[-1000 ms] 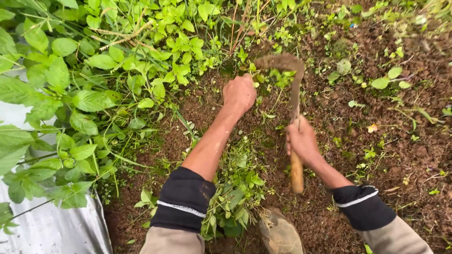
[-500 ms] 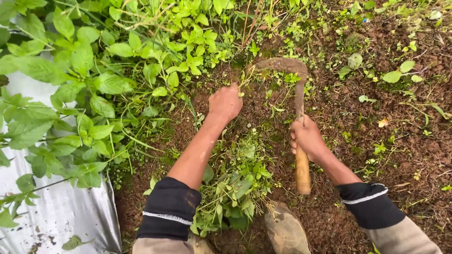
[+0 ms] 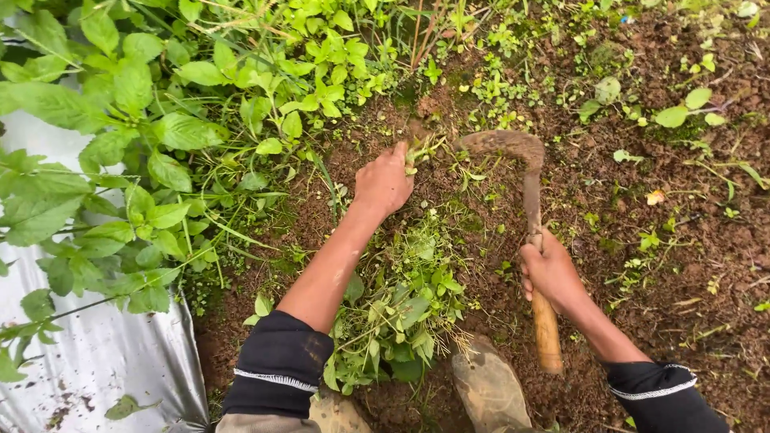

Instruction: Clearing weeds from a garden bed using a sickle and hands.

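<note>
Left hand has its grip clamped on a small tuft of weeds down in the soil, right hand fisted around the sickle handle, curved blade just beside the tuft.

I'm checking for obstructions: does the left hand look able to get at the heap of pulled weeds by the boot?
Probably yes. The left hand grips a small weed tuft, but the heap lies uncovered right beside that forearm.
</note>
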